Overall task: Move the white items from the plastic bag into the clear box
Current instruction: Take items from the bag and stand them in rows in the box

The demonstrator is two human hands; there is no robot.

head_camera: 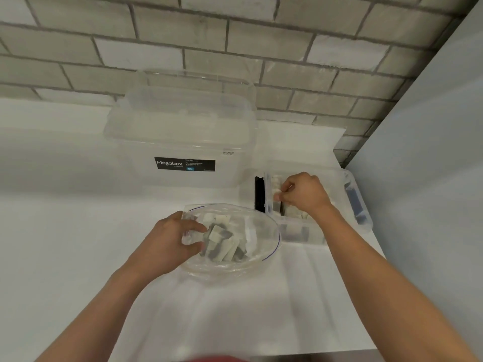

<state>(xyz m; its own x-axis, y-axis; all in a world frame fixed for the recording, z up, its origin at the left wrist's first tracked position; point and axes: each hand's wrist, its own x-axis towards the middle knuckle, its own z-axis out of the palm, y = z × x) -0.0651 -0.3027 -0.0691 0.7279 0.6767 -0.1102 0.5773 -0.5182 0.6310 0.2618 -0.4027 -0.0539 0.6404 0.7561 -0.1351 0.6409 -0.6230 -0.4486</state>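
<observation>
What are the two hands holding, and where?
The left hand grips the plastic bag by its open rim. The right hand pinches something small over the clear box; what it is cannot be told.

open plastic bag [264,246] of white items [222,239], clear box [360,202] beside

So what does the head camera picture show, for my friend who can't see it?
A person's right hand reaches over a small clear box, fingers pinched, while the left hand holds open a plastic bag full of white items on a white table. Behind stands a big clear storage tub labelled Megabox, against a grey brick wall.
</observation>
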